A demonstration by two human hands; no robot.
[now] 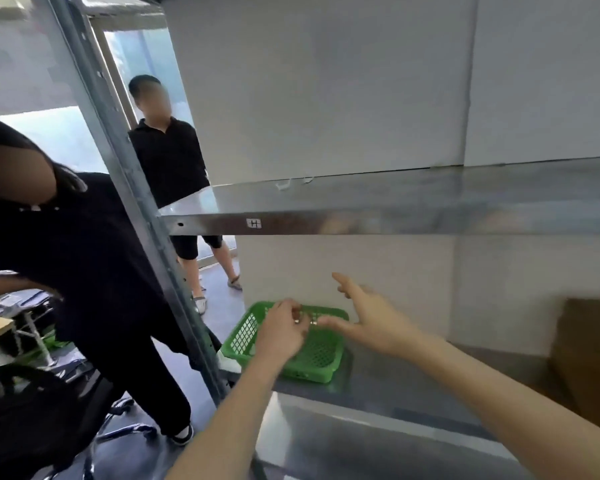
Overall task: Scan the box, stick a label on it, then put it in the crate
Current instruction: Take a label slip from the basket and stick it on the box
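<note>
Green perforated plastic crate [321, 358] on steel shelf [378, 389]: contents not discernible. Left hand [283, 329] pinched small blurred item; right hand [368, 315] splayed, released.

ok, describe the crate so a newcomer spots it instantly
Start at the metal shelving unit and look at the lower shelf, under the bare upper one. The crate sits near that shelf's left end, below the two hands. It is bright green perforated plastic, unlike the plain brown cardboard box at the far right.
</note>
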